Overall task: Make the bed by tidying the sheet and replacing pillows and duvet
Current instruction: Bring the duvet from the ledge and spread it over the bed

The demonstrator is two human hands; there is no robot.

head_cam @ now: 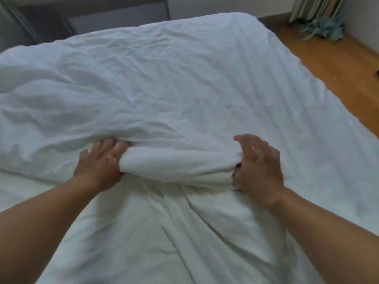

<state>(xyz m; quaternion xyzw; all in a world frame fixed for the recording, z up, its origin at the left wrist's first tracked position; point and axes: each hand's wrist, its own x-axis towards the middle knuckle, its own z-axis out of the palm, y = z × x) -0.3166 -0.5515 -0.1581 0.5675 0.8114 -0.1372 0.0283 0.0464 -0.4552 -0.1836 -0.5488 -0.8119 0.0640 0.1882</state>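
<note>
A white duvet (pixel 143 85) lies crumpled across the bed, with its thick folded edge bunched up between my two hands. My left hand (pixel 102 162) grips the left end of that fold, fingers tucked into the cloth. At the fold's right end my right hand (pixel 258 167) holds it, the thumb above and the fingers curled underneath. Under the duvet a white sheet (pixel 287 103) covers the mattress, showing smooth on the right side and wrinkled near me. No pillows are in view.
Wooden floor (pixel 338 64) runs along the bed's right side. A curtain (pixel 313 9) hangs at the back right with a teal leafy thing (pixel 324 29) at its foot. A dark headboard (pixel 92 19) stands beyond the bed's far edge.
</note>
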